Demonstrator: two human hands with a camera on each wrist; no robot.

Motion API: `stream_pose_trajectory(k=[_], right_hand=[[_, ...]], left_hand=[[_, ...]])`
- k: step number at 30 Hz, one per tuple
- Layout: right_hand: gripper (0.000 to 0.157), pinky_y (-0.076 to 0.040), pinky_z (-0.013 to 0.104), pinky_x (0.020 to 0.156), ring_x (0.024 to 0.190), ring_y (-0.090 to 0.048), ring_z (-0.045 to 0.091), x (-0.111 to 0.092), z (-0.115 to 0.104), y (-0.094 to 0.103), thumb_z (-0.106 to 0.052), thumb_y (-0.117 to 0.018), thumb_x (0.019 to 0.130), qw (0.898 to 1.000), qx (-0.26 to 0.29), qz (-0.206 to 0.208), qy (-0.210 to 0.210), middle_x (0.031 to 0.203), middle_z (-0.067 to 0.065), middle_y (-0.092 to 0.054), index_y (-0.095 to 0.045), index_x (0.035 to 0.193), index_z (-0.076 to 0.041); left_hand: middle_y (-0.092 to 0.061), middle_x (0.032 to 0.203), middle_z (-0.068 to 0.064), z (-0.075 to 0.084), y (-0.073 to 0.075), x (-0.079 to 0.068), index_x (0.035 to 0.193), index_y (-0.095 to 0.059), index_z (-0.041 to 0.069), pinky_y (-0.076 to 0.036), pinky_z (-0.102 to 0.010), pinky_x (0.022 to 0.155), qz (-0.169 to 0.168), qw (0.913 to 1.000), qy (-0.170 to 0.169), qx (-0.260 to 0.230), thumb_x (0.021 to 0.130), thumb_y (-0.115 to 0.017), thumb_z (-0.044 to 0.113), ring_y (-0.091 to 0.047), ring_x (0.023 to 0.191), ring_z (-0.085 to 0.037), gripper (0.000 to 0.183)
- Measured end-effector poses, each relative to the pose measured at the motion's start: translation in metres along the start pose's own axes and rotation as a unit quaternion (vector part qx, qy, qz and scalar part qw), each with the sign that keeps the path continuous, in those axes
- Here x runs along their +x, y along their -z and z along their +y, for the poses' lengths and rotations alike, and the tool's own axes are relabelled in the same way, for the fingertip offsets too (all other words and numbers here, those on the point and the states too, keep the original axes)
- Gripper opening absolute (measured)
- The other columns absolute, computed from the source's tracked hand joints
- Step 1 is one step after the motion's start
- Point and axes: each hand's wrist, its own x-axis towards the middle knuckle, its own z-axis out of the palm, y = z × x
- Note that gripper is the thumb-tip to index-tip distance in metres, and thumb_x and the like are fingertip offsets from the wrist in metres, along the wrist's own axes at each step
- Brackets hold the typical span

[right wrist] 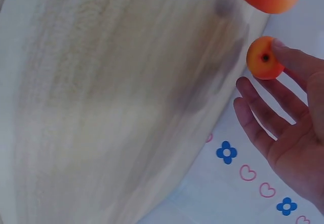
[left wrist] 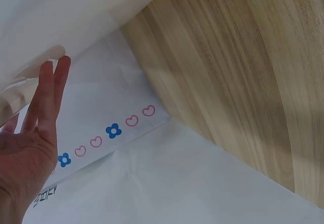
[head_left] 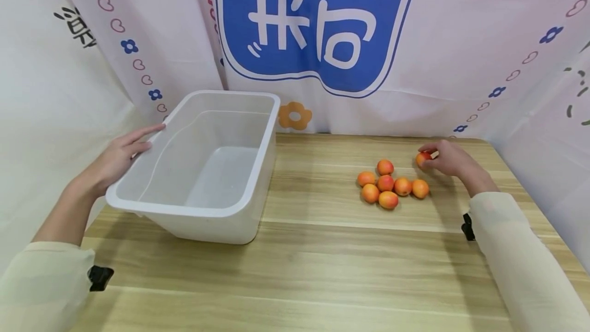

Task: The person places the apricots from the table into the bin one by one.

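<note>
A wood-grain table (head_left: pixel 322 275) holds a white plastic tub (head_left: pixel 216 227) at left. The left hand (head_left: pixel 115 164), fingers outstretched, touches its left side. At far right, the right hand (head_left: pixel 446 159) pinches a single orange-red fruit (head_left: pixel 421 159), just beyond seven matching fruits (head_left: pixel 385 183) clustered on the tabletop.

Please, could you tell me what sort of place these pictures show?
Probably an indoor corner arranged for recording tabletop work: a wood-grain table, printed hangings behind it and at its sides, and small black devices at both of the person's wrists.
</note>
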Motion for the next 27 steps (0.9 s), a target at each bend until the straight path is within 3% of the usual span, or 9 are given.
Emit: stream_pose_trajectory(k=[4,9,13,19,27], right_hand=[[0.044,-0.05,0.064,0.098,0.111,-0.063,0.052,0.001,-0.006,0.002,-0.012,-0.072,0.097,1.0,0.0,0.014,0.015,0.126,0.034,-0.063,-0.061,0.133,0.012],[0.041,-0.052,0.063,0.097,0.111,-0.063,0.052,0.003,-0.018,0.008,-0.01,-0.074,0.096,0.999,0.011,0.029,0.036,0.126,0.035,-0.063,-0.064,0.129,0.013],[0.039,-0.053,0.063,0.096,0.112,-0.063,0.052,0.004,-0.027,0.013,-0.01,-0.075,0.096,0.997,0.03,0.036,0.065,0.126,0.035,-0.063,-0.065,0.127,0.013],[0.042,-0.053,0.063,0.096,0.112,-0.064,0.053,0.003,-0.041,0.018,-0.013,-0.074,0.098,0.996,0.057,0.033,0.066,0.131,0.034,-0.062,-0.064,0.13,0.011],[0.037,-0.054,0.062,0.096,0.113,-0.065,0.051,0.003,-0.052,0.019,-0.01,-0.074,0.097,0.994,0.069,0.037,0.07,0.129,0.031,-0.065,-0.067,0.128,0.007]], left_hand=[[-0.056,0.114,0.027,0.004,-0.002,-0.001,0.165,-0.031,0.024,-0.063,-0.032,0.068,0.01,0.9996,0.001,0.025,0.114,-0.031,0.02,-0.068,0.088,-0.003,0.051],[-0.058,0.113,0.024,0.005,-0.002,-0.001,0.163,-0.036,0.022,-0.062,-0.032,0.064,0.019,0.9992,-0.013,0.033,0.113,-0.029,0.014,-0.068,0.086,-0.005,0.051],[-0.061,0.112,0.025,0.005,0.001,-0.001,0.157,-0.046,0.029,-0.062,-0.031,0.065,0.015,0.9998,-0.011,0.003,0.113,-0.035,0.013,-0.068,0.086,-0.004,0.049],[-0.07,0.106,0.02,0.008,0.008,-0.002,0.139,-0.058,0.046,-0.062,-0.032,0.062,-0.006,0.9981,0.021,-0.057,0.112,-0.041,0.011,-0.071,0.081,-0.008,0.048],[-0.072,0.105,0.016,0.011,0.008,-0.003,0.132,-0.059,0.049,-0.062,-0.032,0.059,-0.014,0.997,0.03,-0.069,0.112,-0.041,0.011,-0.072,0.076,-0.01,0.046]])
